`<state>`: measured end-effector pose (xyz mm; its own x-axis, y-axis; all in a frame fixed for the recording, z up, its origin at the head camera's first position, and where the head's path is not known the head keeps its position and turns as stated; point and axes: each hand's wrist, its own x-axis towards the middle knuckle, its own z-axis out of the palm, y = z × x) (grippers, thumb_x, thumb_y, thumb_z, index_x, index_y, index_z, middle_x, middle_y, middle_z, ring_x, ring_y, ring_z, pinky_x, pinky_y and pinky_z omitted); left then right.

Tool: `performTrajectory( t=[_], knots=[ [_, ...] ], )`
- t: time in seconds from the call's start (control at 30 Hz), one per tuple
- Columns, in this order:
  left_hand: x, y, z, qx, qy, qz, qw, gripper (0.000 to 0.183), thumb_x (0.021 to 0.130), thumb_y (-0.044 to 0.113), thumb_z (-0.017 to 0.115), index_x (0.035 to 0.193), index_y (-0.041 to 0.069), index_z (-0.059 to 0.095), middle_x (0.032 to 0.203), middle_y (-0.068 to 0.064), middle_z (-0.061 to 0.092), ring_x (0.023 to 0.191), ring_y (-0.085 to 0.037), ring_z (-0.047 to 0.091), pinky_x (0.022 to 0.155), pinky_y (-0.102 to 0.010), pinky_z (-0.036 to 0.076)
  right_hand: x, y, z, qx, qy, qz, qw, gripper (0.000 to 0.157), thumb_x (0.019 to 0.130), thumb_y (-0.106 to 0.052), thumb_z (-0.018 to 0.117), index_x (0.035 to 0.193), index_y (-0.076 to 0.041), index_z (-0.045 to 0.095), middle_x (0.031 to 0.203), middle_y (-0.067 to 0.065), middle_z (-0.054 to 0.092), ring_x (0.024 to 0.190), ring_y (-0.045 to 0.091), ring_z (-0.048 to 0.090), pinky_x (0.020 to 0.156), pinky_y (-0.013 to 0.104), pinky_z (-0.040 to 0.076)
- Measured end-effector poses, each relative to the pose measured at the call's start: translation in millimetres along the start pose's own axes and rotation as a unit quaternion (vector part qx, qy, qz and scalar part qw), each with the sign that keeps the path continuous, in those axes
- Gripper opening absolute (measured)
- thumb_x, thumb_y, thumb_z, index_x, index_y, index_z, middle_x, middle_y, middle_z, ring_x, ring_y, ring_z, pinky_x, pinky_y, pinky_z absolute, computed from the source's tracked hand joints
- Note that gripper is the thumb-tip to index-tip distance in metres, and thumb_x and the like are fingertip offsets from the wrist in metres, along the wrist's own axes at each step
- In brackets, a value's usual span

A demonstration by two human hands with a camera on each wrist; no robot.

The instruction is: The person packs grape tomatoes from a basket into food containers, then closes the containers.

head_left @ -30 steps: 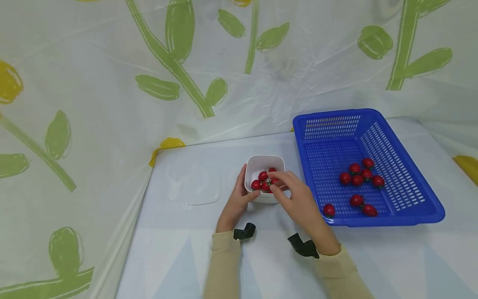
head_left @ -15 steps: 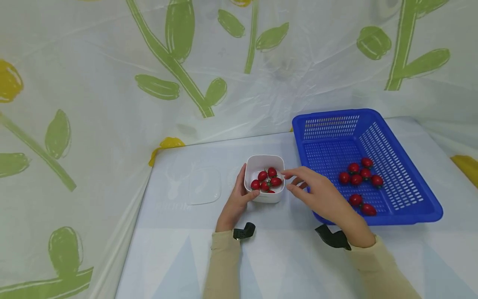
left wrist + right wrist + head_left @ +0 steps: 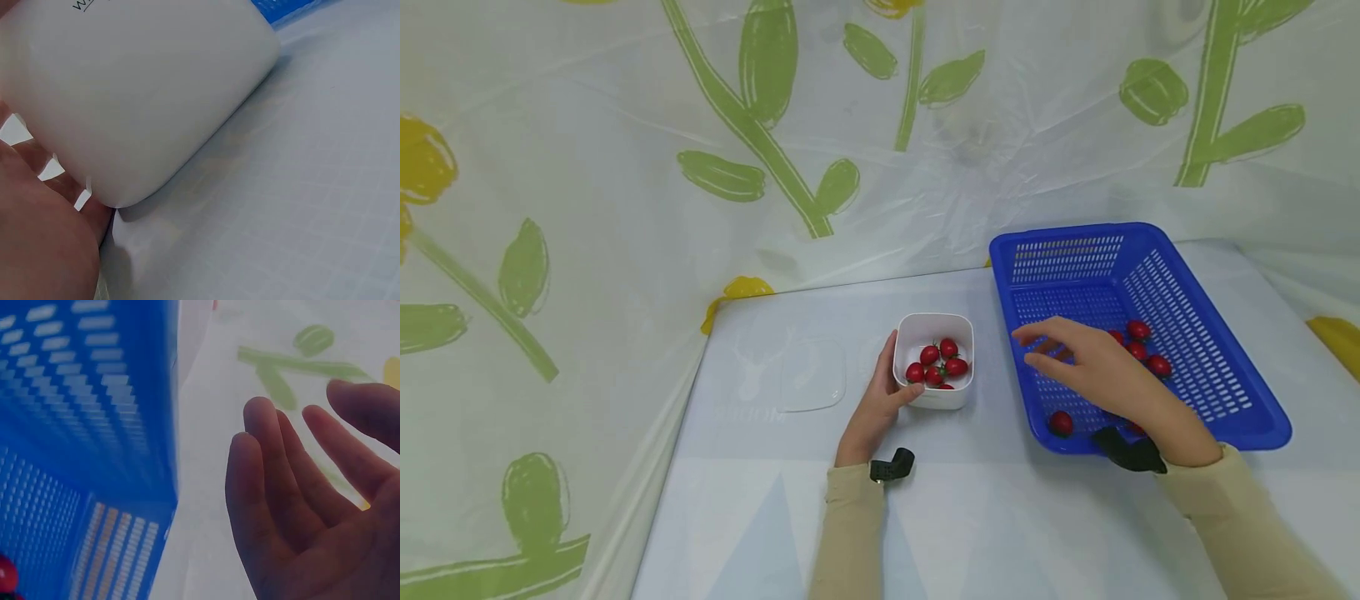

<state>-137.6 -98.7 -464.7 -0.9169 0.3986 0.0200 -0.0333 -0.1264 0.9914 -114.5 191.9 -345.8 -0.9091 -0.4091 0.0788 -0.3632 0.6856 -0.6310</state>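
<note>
My left hand point(image 3: 880, 408) grips a small white square tub point(image 3: 936, 401), thumb over the front rim and fingers along its left side. In the left wrist view the tub's plain wall point(image 3: 144, 94) fills the top, with the hand at lower left. Several cherry tomatoes point(image 3: 956, 367) lie inside the tub. My right hand point(image 3: 1097, 367) is above the left part of a blue plastic basket point(image 3: 1262, 435), fingers loosely bent and holding nothing. In the right wrist view its spread fingers point(image 3: 275, 481) appear beside the basket's wall. More cherry tomatoes point(image 3: 1159, 366) lie in the basket, some hidden behind the right hand.
A clear lid point(image 3: 813, 377) lies flat on the white table cover, left of the tub. Behind the table hangs a white sheet point(image 3: 625, 208) printed with green leaves and yellow flowers.
My right hand has moved right, away from the tub's opening to above the basket. The tomatoes in the tub are now uncovered. My left hand keeps its grip on the tub.
</note>
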Motion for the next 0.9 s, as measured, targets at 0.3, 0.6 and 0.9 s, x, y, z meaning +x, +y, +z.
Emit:
performTrajectory(
  t=[0.3, 0.6, 0.9],
  knots=[
    [-0.5, 1.2, -0.4, 0.003, 0.004, -0.004, 1.0000, 0.080, 0.086, 0.007, 0.056, 0.144, 0.030, 0.007, 0.149, 0.005, 0.003, 0.135, -0.019, 0.004, 0.104, -0.042, 0.018, -5.4, 40.5, -18.9, -0.003, -0.040, 0.029, 0.999, 0.037, 0.088, -0.030, 0.056, 0.121, -0.013, 0.053, 0.113, 0.007, 0.057, 0.092, 0.019, 0.057, 0.075, 0.036, 0.050],
    [-0.8, 0.2, -0.8, 0.000, 0.003, 0.001, 1.0000, 0.080, 0.086, 0.006, 0.056, 0.144, 0.030, 0.006, 0.149, 0.004, 0.002, 0.135, -0.019, 0.003, 0.105, -0.042, 0.017, -5.5, 85.5, -39.3, 0.030, -0.124, 0.082, 0.988, 0.041, 0.087, -0.031, 0.057, 0.123, -0.012, 0.050, 0.109, 0.011, 0.058, 0.085, 0.019, 0.058, 0.070, 0.029, 0.047],
    [0.2, -1.4, -0.4, -0.004, 0.003, -0.004, 1.0000, 0.080, 0.085, 0.006, 0.057, 0.143, 0.032, 0.008, 0.149, 0.006, 0.004, 0.135, -0.019, 0.004, 0.104, -0.041, 0.018, -1.3, 109.3, -47.5, 0.067, -0.190, 0.115, 0.973, 0.053, 0.084, -0.026, 0.061, 0.128, -0.002, 0.043, 0.121, 0.025, 0.048, 0.082, 0.022, 0.058, 0.068, 0.032, 0.050]
  ],
)
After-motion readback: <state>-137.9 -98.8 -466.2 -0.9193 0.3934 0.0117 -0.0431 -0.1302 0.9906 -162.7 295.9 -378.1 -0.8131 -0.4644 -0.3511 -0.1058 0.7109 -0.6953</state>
